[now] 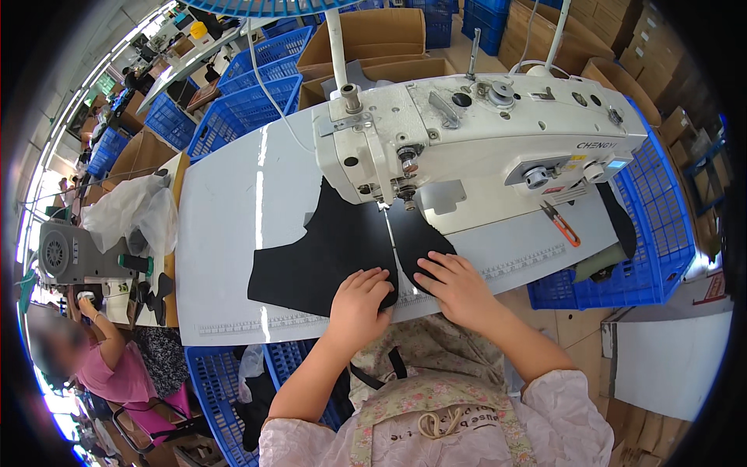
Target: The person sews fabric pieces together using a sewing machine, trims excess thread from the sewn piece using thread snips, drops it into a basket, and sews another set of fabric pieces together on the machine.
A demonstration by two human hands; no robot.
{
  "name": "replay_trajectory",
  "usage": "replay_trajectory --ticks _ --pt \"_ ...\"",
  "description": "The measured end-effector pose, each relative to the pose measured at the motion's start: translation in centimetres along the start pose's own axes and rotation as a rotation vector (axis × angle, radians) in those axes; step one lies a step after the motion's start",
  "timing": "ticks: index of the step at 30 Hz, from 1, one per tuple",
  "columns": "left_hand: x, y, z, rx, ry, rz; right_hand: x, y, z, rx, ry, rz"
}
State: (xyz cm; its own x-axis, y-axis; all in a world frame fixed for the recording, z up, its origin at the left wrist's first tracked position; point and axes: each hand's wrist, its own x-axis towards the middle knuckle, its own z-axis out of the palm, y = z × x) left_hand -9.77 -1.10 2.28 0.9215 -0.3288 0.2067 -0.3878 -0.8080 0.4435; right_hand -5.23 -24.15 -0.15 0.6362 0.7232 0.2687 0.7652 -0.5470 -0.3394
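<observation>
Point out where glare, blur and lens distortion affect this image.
Head view: a bright glare streak crosses the white tabletop left of the industrial sewing machine, interrupted by the black fabric; head view: fisheye curvature bows the tabletop's edges; head view: the co-worker's head is blurred, while the left hand and right hand look reasonably sharp.

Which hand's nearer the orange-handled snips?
The right hand, on the right part of the black fabric; the left hand, on its left part, is farther from the snips.
</observation>
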Motion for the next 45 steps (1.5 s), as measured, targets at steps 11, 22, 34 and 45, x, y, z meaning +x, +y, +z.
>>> replay_trajectory --ticks 11,22,34,45 --pt "1.9 -1.5 -0.2 0.012 0.016 0.015 1.9 1.2 0.7 0.015 0.071 0.027" --pt "3.3 -2.7 -0.2 0.035 0.025 0.029 3.5 2.7 1.4 0.012 0.096 0.02" --pt "4.9 -3.8 0.2 0.073 0.039 0.022 5.3 4.4 1.8 -0.036 0.147 -0.007" --pt "6.3 -5.2 0.5 0.133 0.036 0.038 6.7 5.6 1.9 -0.067 0.174 -0.039"
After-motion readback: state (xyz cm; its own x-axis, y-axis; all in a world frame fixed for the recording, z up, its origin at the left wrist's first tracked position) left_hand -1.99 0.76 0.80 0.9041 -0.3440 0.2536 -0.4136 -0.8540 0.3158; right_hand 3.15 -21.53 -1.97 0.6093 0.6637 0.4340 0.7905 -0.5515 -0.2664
